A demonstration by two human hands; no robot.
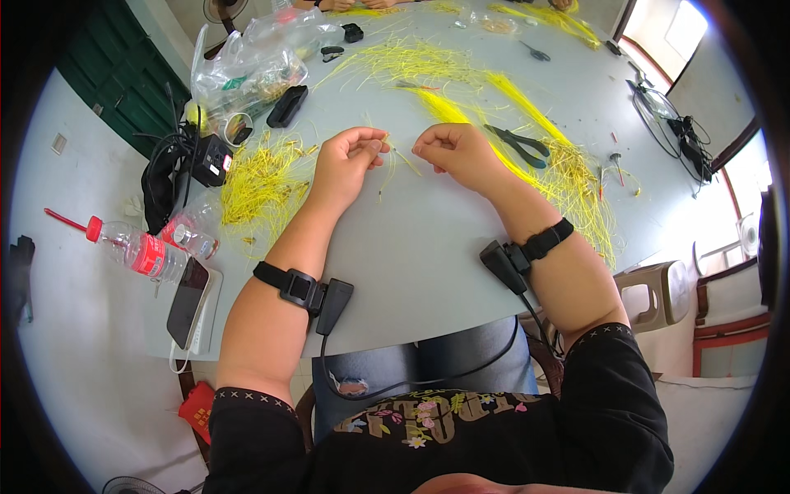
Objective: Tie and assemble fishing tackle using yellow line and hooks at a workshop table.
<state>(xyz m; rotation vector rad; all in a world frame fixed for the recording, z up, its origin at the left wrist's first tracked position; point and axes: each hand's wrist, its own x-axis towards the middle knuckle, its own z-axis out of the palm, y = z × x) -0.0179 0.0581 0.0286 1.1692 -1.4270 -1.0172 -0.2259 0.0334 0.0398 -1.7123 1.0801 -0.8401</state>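
Observation:
Over the grey table [411, 272], my left hand [341, 165] pinches a thin yellow strand [389, 169] between thumb and fingertips. Loose ends of it hang down, and one piece with a darker section slants toward the right. A short gap away, my right hand [462, 156] has its fingers closed in a pinch. What it holds, if anything, is too small to make out. Just beyond the right hand lies a bundle of straight yellow strands [444, 107], with a dark green-handled cutting tool [522, 146] beside it. A tangled yellow pile [262, 183] lies left of my left forearm.
On the left are clear plastic bags [247, 70], a black case [287, 106], a bottle [140, 251] and a phone [188, 303]. More yellow strands [411, 62] spread across the far table. Black cables [687, 140] lie at the right edge. Another person's hands [337, 5] show at the far side.

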